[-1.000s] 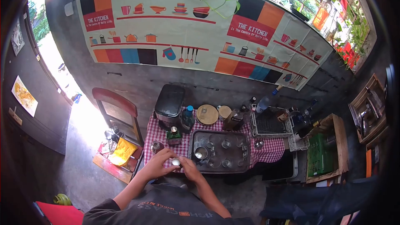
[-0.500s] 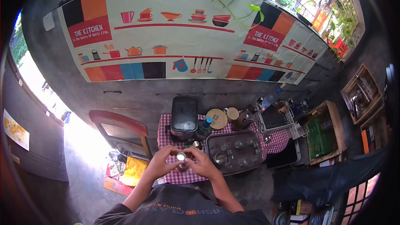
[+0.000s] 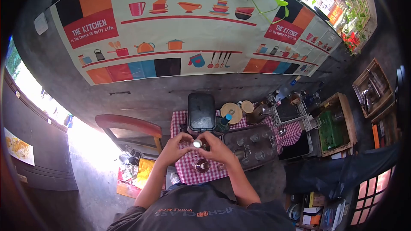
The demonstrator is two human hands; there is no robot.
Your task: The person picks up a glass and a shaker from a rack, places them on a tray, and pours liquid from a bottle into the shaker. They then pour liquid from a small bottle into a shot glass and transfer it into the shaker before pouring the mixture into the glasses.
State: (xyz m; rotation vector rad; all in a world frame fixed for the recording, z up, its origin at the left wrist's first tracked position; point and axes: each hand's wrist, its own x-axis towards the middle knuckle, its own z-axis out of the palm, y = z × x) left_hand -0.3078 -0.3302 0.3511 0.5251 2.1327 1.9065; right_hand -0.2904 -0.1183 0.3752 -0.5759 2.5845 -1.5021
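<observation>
Between the fingertips of both hands is a small cup-like piece [image 3: 197,143] with a bright, round silvery-white top. My left hand [image 3: 174,149] grips it from the left, thumb and fingers curved round to its side. My right hand [image 3: 218,149] closes on it from the other side. Below the hands, on the red checked tablecloth [image 3: 184,171], stands a reddish-brown glass bottle [image 3: 201,166], apart from both hands. Just beyond the fingers is a black lidded container [image 3: 201,111]. A dark bottle with a blue cap [image 3: 226,119] stands beside it.
A dark tray [image 3: 261,159] holding several glasses lies to the right. Behind it are round wooden lids [image 3: 231,112], and a wire rack [image 3: 291,112] stands farther right. A wooden chair [image 3: 128,123] is at the left of the table. A wooden crate [image 3: 344,111] stands at far right.
Both hands have moved forward, away from my body, with the small piece still between them. The brown bottle, mostly hidden under the hands before, now shows. The camera view has shifted.
</observation>
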